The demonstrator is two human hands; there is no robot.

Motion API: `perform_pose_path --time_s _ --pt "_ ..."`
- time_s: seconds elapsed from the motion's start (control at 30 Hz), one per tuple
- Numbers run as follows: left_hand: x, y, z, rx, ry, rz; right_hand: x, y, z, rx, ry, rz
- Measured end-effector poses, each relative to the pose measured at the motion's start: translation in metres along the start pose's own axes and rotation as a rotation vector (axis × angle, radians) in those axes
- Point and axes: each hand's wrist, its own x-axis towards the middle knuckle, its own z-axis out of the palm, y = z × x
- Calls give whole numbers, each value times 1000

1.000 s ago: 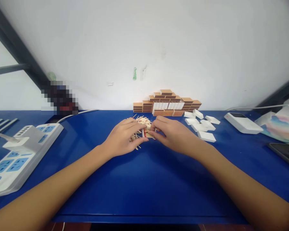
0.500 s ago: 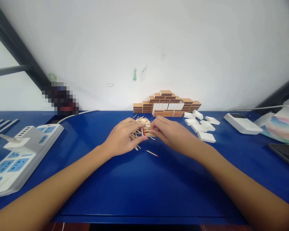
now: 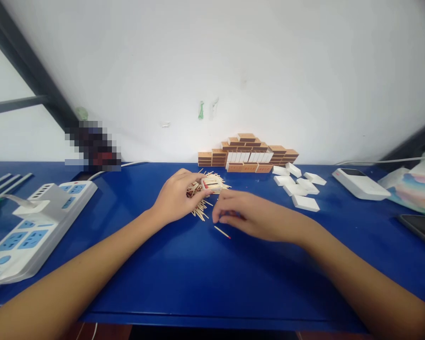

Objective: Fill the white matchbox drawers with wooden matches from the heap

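A heap of loose matches [image 3: 202,204] lies on the blue table [image 3: 212,283]. My left hand [image 3: 175,196] rests on the heap and holds a small matchbox tray filled with matches [image 3: 211,183] by its end. My right hand [image 3: 250,215] is lower and nearer to me, fingers bent and pointing left, empty, just above a single red-tipped match [image 3: 222,232] lying apart from the heap.
A stack of brown matchboxes [image 3: 247,153] stands against the wall. Several white box trays [image 3: 297,186] lie right of it. A power strip [image 3: 28,226] sits at the left, a white device [image 3: 360,183] and a phone [image 3: 420,227] at the right.
A single match dropped onto the table near me. My right hand let go of the filled tray and moved down toward that match; my left hand kept the tray.
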Motion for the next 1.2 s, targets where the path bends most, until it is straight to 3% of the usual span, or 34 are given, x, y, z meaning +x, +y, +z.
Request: perform_pose_path --time_s 0.2,0.5,0.57,0.7,0.77,1.2 --pt "0 -1 0 9 -11 35 -2 7 3 72 -190 43" --pt "0 1 0 2 -20 49 -2 6 -2 86 -210 213" --pt "0 2 1 0 -23 76 -2 6 -5 130 -144 198" --pt "-1 7 4 -36 -63 152 2 14 -6 19 245 143" --pt "-2 10 4 -59 -60 175 4 22 -4 -94 359 145" --pt "-1 12 2 -126 -3 80 4 26 -5 -219 386 123"
